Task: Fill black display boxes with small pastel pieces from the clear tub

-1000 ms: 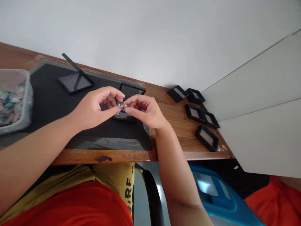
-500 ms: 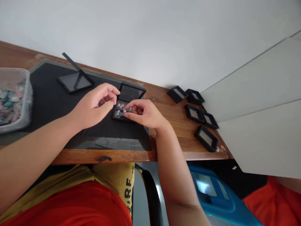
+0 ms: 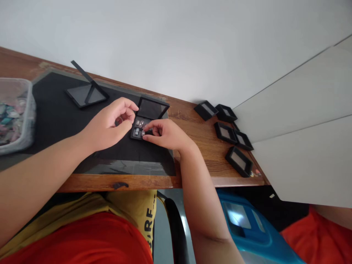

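A small black display case (image 3: 133,135) lies on the dark mat with its framed lid (image 3: 153,108) raised. Several small, clear, shiny stones (image 3: 137,131) sit in rows on its dark insert. My right hand (image 3: 167,134) reaches in from the right, thumb and index finger pinched on a small clear stone (image 3: 143,133) low in the case; its other fingers curl and cover the case's right part. Beside the case's left edge, my left hand (image 3: 114,123) hovers with curled fingers, the thumb close to them. Whatever it may hold is hidden.
A clear plastic tub (image 3: 33,117) of mixed coloured stones stands at the left. Another opened black case (image 3: 86,96) lies behind my left hand. Several black boxes (image 3: 239,161) sit on the wooden table (image 3: 196,154) at right, near the wall. A blue plastic object (image 3: 250,223) is below.
My right thumb and index finger have shifted slightly down and left within the case, with the small stone now lower in it. My left hand has stayed nearly still. The view moved slightly.
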Motion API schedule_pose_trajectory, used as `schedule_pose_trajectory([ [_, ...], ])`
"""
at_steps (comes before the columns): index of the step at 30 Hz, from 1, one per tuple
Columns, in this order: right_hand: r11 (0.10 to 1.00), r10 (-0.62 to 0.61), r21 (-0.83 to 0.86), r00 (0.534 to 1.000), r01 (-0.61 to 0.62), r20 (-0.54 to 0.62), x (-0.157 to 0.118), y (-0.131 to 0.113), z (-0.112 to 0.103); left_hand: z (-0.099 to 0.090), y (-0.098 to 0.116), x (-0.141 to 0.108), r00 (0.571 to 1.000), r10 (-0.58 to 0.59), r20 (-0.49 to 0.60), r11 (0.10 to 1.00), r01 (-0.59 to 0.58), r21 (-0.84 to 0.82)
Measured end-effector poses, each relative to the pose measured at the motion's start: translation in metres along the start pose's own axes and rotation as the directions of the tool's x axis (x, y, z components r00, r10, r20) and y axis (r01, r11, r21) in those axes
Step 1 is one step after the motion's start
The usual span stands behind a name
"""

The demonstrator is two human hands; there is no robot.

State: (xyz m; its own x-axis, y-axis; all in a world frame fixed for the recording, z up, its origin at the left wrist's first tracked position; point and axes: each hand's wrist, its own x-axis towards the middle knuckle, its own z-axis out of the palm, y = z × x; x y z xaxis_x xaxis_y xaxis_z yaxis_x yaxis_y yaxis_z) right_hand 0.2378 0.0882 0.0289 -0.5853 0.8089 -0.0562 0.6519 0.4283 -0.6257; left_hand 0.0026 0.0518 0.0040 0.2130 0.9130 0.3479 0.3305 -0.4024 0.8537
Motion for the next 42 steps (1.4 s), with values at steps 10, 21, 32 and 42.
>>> schedule_pose_trajectory([
  [10, 0.999, 0.03, 0.012, 0.999, -0.03, -0.031, -0.0005, -0.0002, -0.0009, 0.0006, 0.0043, -0.0006, 1.0, -0.005, -0.006, 0.997, 0.005, 0.079],
  [21, 0.995, 0.092, -0.035, 0.994, -0.094, -0.052, -0.0021, -0.004, 0.0003, -0.0002, 0.0069, -0.0005, 1.0, -0.008, -0.007, 0.992, 0.009, 0.13],
  [32, 0.997, 0.068, -0.027, 0.997, -0.069, -0.045, -0.0011, -0.0067, 0.001, -0.0007, 0.0056, -0.0023, 0.998, -0.026, 0.059, 0.986, 0.016, 0.168],
  [42, 1.0, 0.013, -0.006, 0.996, -0.014, -0.083, -0.0012, -0.0065, 0.004, -0.0015, 0.0058, -0.0018, 0.998, 0.001, 0.071, 0.978, -0.016, 0.21],
])
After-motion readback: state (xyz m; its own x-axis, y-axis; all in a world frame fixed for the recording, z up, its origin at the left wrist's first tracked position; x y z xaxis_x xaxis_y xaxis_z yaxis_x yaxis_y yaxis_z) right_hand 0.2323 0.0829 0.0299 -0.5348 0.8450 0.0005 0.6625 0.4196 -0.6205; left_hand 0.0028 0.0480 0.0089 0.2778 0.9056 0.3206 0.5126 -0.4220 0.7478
